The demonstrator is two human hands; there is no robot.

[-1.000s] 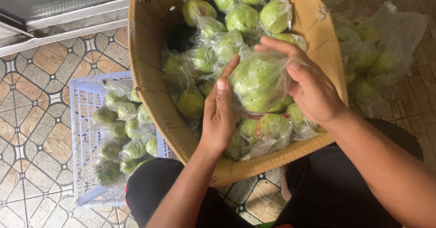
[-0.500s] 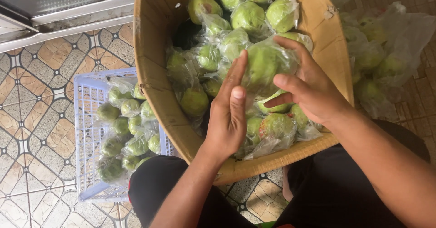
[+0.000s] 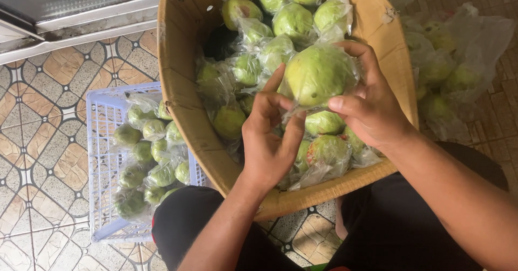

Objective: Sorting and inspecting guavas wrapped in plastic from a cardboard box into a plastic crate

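Head view: looking down over a cardboard box (image 3: 183, 93) set on a patterned tile floor (image 3: 38, 114), the person's dark-clothed knees below it.
Right hand: the right hand (image 3: 372, 109) is wrapped round a green guava in a clear plastic bag (image 3: 318, 74), fingers curled over its far side, thumb on its near side.
Left hand: the left hand (image 3: 270, 141) has its fingertips closed on the bag's loose plastic just under the fruit.
Held guava: lifted over the middle of the box, nearer its right wall.
Box contents: more bagged guavas (image 3: 294, 20), heaped from the far edge to the near rim.
Left of box: a pale blue plastic crate (image 3: 100, 163) touching the box's left wall, holding bagged guavas.
Right of box: a loose pile of bagged fruit (image 3: 458, 71) on the floor.
Top left: a metal door sill (image 3: 81, 22).
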